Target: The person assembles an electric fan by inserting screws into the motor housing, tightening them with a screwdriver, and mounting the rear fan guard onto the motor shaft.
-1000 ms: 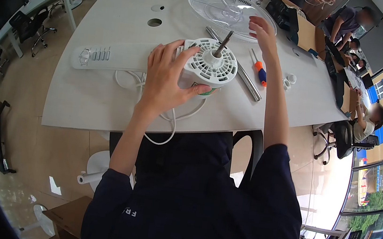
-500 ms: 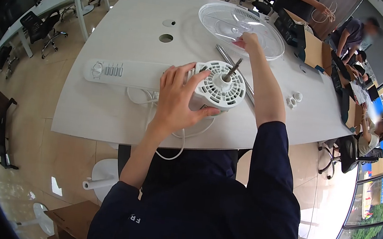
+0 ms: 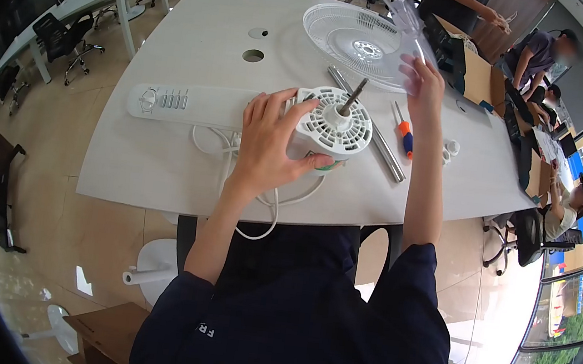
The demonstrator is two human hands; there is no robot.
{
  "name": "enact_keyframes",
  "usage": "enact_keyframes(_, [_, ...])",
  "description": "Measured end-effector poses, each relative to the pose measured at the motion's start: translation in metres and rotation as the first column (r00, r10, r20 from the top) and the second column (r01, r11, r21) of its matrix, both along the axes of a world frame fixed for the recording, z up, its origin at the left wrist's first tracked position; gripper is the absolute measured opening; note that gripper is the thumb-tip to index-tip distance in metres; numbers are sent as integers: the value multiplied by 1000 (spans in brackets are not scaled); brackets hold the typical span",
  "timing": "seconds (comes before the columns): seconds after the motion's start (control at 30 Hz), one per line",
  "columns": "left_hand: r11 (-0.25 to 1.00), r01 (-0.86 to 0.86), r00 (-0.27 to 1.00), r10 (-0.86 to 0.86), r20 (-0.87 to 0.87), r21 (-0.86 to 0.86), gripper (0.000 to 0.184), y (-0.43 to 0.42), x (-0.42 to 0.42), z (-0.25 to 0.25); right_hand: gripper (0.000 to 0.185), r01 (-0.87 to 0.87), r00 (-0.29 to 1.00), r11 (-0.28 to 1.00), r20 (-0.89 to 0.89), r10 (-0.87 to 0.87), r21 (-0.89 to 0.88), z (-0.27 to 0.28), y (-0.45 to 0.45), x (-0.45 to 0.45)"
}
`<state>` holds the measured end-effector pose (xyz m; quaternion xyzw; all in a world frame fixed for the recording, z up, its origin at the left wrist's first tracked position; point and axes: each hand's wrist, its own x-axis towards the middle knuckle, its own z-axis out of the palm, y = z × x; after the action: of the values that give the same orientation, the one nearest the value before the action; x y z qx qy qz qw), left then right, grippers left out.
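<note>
My left hand (image 3: 267,140) grips the side of a white fan motor housing (image 3: 334,138), thumb at the front and fingers over the top. A metal shaft (image 3: 353,97) sticks up from its vented face. Joined to the housing, a white fan column (image 3: 206,106) with a knob and buttons lies to the left. My right hand (image 3: 424,89) holds up a clear plastic fan blade (image 3: 411,27), tilted and partly out of the top of the view. Below the blade, a round white wire fan guard (image 3: 329,39) lies on the table.
A metal tube (image 3: 384,153) and an orange-and-blue screwdriver (image 3: 406,137) lie right of the motor. White plastic caps (image 3: 451,148) sit further right. A white cord (image 3: 276,212) hangs over the table's front edge. Open cardboard boxes (image 3: 479,77) and other people are at the right.
My right hand has lifted the fan blade off the guard, up and to the right. The screwdriver now shows. My left hand stays on the motor housing.
</note>
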<state>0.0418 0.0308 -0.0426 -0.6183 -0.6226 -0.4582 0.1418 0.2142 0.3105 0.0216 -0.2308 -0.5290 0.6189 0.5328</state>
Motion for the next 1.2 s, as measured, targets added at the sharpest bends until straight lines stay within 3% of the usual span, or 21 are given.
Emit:
enact_keyframes(0.1, [1000,-7,1000,7,-1,8,89,1,0,-2,40,-28,997,997,-78,22,-69,4,-35,28])
enact_keyframes(0.13, [1000,-9,1000,10,-15,12,88,1,-1,-2,41,-35,997,998,-70,39,54,-3,-42,36])
enact_keyframes(0.23, [1000,-5,1000,5,-7,6,88,1,0,-2,45,-24,998,983,-44,33,184,-2,-78,62])
enact_keyframes(0.3, [1000,-10,1000,10,-11,15,87,2,-2,-1,47,-220,967,974,-117,225,58,18,-118,77])
enact_keyframes(0.33, [1000,-12,1000,12,-13,23,86,2,-1,-2,47,-217,967,975,-121,222,52,19,-128,84])
enact_keyframes(0.4, [1000,-13,1000,13,-15,5,86,-1,0,4,48,-274,961,947,78,264,169,22,-142,93])
enact_keyframes(0.53, [999,10,1000,-9,-14,37,86,2,-3,2,51,-265,937,952,273,217,154,27,-163,98])
enact_keyframes(0.77, [1000,2,1000,-2,-3,-20,88,-3,0,7,50,-337,922,925,261,286,176,34,-163,103])
enact_keyframes(0.83, [999,-22,1000,21,-8,-32,88,-3,1,8,49,-392,893,913,285,348,112,44,-172,101])
enact_keyframes(1.2, [999,-13,999,15,33,-40,86,-4,3,8,47,-372,883,916,361,300,148,46,-174,95])
